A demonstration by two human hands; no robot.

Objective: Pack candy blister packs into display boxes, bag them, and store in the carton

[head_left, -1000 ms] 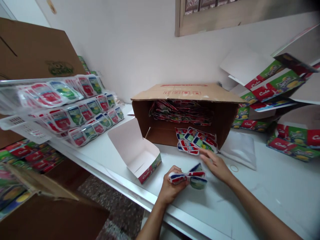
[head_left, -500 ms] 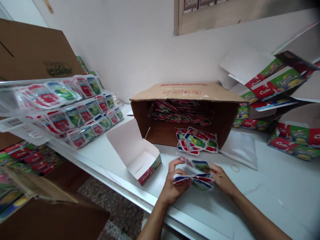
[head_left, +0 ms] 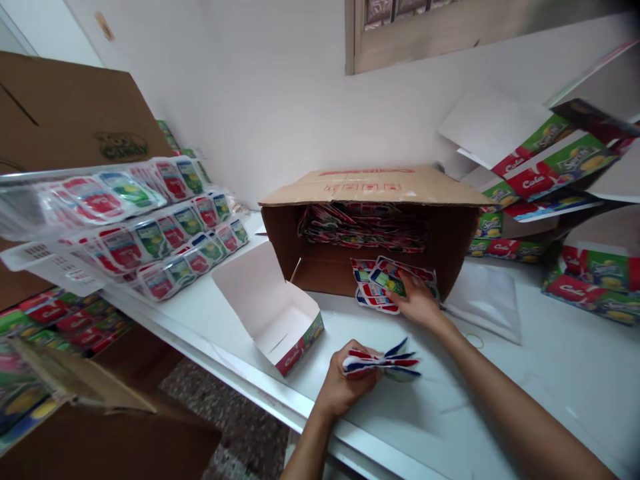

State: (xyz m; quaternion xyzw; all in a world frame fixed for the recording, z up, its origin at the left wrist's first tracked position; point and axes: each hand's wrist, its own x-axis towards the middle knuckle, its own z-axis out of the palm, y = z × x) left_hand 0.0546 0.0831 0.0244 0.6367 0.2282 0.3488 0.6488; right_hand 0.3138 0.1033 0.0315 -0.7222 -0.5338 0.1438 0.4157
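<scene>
A bunch of small printed sachets [head_left: 397, 363] in red, blue and green is gripped in my left hand [head_left: 345, 383], above the table's front part. Their free ends fan out to the right. My right hand [head_left: 420, 303] is at the loose pile of sachets [head_left: 367, 293] by the mouth of a cardboard box [head_left: 370, 185]. Its fingers close on a green sachet [head_left: 387, 281] at the top of that pile. More sachets [head_left: 360, 230] are stacked inside the box. Left of my hands stands a small white-lined carton [head_left: 285, 327] with its lid raised.
Clear-wrapped strips of sachets [head_left: 165, 233] hang over the table's left side. Folded and stacked cola cartons [head_left: 545, 173] stand at the right. A clear plastic bag [head_left: 485, 300] and a rubber band [head_left: 474, 341] lie on the white table [head_left: 540, 373]. An open brown box [head_left: 100, 427] is below left.
My right hand has left the sachets in my left hand and moved up to the pile at the box mouth. My left hand keeps its bunch in nearly the same place.
</scene>
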